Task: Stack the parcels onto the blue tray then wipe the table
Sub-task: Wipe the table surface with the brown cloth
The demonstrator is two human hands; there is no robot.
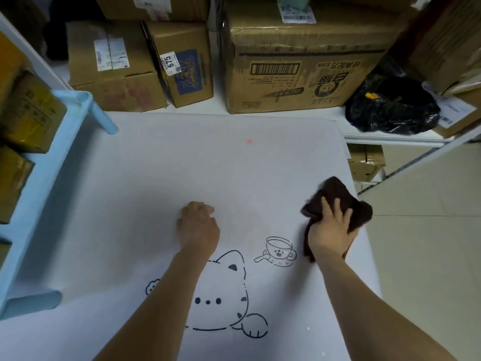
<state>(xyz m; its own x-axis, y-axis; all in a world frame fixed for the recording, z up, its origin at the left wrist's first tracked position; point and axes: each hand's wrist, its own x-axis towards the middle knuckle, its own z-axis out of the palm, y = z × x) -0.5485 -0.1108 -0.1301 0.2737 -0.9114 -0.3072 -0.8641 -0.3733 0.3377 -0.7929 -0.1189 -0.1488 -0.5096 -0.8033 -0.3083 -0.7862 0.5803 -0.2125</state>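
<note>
A white table (161,178) with a cat and cup drawing fills the middle of the view. My right hand (329,231) grips a dark brown cloth (335,194) and holds it against the table near its right edge. My left hand (199,226) rests on the table as a loose fist with nothing in it. At the left stands the blue tray (39,183), a light blue rack, with several brown parcels (28,113) stacked on it.
Large cardboard boxes (299,66) line the shelf behind the table. A black plastic bag (393,108) lies at the back right. Right of the table is a tiled floor (429,256). A small red dot shows on the table's far part.
</note>
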